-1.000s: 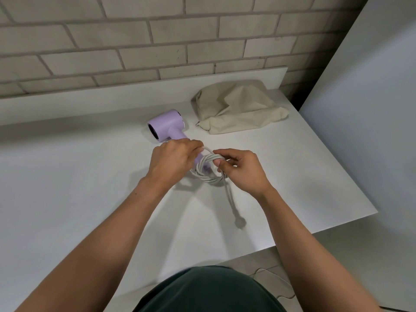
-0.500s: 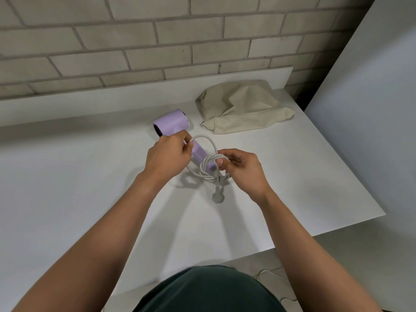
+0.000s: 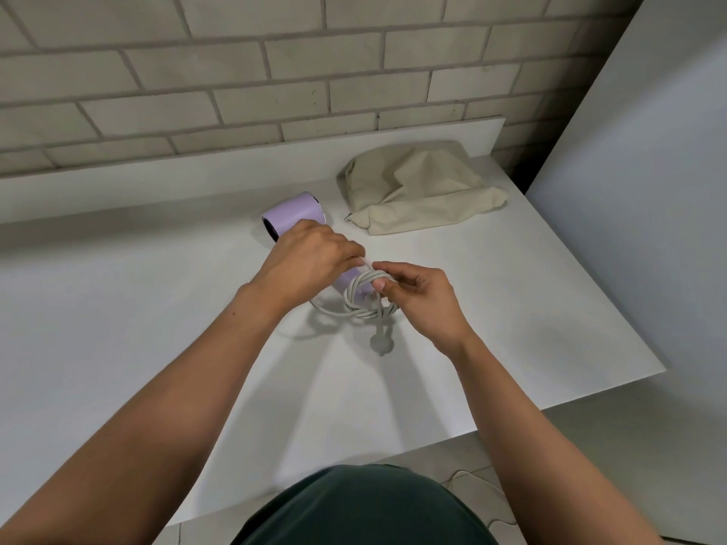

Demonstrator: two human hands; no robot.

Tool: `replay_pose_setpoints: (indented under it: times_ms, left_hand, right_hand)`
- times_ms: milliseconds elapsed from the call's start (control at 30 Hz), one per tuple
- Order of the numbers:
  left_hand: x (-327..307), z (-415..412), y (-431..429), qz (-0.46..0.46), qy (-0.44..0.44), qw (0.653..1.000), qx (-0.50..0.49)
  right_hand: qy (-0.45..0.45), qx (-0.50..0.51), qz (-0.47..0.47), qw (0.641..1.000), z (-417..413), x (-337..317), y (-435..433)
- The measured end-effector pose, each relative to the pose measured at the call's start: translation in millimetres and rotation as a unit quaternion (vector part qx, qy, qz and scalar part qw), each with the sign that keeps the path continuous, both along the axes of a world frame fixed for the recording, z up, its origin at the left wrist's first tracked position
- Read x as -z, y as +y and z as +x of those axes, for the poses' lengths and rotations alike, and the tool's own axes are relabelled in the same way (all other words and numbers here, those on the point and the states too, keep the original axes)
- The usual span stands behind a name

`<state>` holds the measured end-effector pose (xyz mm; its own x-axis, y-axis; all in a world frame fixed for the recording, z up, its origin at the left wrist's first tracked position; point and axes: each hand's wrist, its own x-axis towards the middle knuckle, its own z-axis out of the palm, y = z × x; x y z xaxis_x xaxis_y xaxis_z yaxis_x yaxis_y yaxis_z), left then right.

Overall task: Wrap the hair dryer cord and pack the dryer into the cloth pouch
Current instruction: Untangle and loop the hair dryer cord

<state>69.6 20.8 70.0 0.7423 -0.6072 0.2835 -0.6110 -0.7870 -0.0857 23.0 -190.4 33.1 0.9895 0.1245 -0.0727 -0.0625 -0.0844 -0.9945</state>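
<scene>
- At the middle of a white surface (image 3: 118, 308), a lilac hair dryer (image 3: 293, 214) is laid on its side, its barrel pointing away towards the wall and its handle towards the viewer.
- The handle is covered by the left hand (image 3: 310, 261), whose fingers are curled down and appear to pinch a strand of the grey cord (image 3: 366, 297); the dryer is probably steadied this way while the strand is guided.
- The coils wound round the handle's end are pinched by the right hand (image 3: 417, 300), thumb on top, seemingly so that the turns cannot slip loose.
- One slack loop is seen lying on the surface under the left wrist, and the plug (image 3: 379, 343) is left hanging just below the coil, so the wrapping is judged nearly done.
- A beige cloth pouch (image 3: 417, 190) is set well apart behind the hands, crumpled and flat, with nothing yet packed in it.
- The surface is backed by a low white ledge and a pale brick wall (image 3: 236, 72).
- A plain white panel (image 3: 649, 190) is stood at the right, and tiled floor (image 3: 452, 446) is seen below the front edge.
</scene>
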Motion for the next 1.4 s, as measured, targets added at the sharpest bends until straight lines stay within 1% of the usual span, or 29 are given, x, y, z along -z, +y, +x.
replay_pose_setpoints:
  times_ms: [67,133,167,233,300,367,433,500,533,600,667,733,833,900,1033,1100,1200,1333,1400]
  left_hand:
    - [4,-4,1,-0.058,-0.027,0.996,-0.057]
    - [5,-10,1,-0.135,0.0,0.981,-0.138]
    - [4,-12,1,-0.157,0.024,0.972,-0.175]
    - [4,-15,1,-0.168,0.071,0.961,-0.21]
    - [4,-15,1,-0.159,0.092,0.958,-0.218]
    - [3,-14,2,-0.148,0.079,0.964,-0.205]
    - [3,-11,2,-0.122,0.06,0.979,-0.149]
    - [4,-6,2,-0.043,0.052,0.996,-0.065]
    - [4,-3,1,0.0,0.057,0.998,-0.026]
    - [5,0,-1,0.029,0.06,0.998,0.023]
    - [1,-1,-2,0.033,0.063,0.997,0.018]
    - [-1,-5,-2,0.037,0.056,0.997,-0.026]
    - [5,-8,-1,-0.021,0.08,0.989,-0.122]
    - [9,-8,-4,-0.046,0.109,0.981,-0.153]
    - [10,-8,-3,-0.097,0.153,0.967,-0.178]
    - [12,-9,3,-0.143,0.173,0.958,-0.178]
    - [17,-14,18,-0.223,0.221,0.93,-0.191]
    - [28,-21,38,-0.29,0.264,0.897,-0.205]
    - [34,-28,45,-0.326,0.297,0.87,-0.221]
  right_hand:
    - [0.002,0.004,0.002,1.0,0,2,-1]
    - [0.005,0.005,0.0,1.0,-2,3,-1]
    - [0.005,0.007,0.001,1.0,-2,4,-1]
    - [0.001,0.007,0.007,1.0,-3,4,-2]
    - [0.001,0.003,0.01,1.0,-4,2,-2]
    - [0.005,0.001,0.015,1.0,-5,2,-2]
    - [0.01,-0.001,0.018,1.0,-5,2,-1]
    - [0.01,-0.008,0.015,1.0,-5,1,0]
    - [0.009,-0.012,0.015,1.0,-5,1,1]
    - [0.004,-0.014,0.019,1.0,-5,0,1]
    - [0.005,-0.013,0.026,1.0,-6,-1,0]
    - [0.012,-0.012,0.03,0.999,-6,-2,-2]
    - [0.028,0.001,0.027,0.999,-5,-3,-5]
    - [0.034,0.015,0.024,0.999,-5,-3,-6]
    - [0.031,0.029,0.013,0.999,-8,-2,-3]
    - [0.029,0.034,0.014,0.999,-10,-2,-2]
    - [0.024,0.044,0.003,0.999,-11,-2,-2]
    - [0.008,0.045,-0.017,0.999,-10,1,0]
    - [-0.001,0.047,-0.028,0.998,-11,4,2]
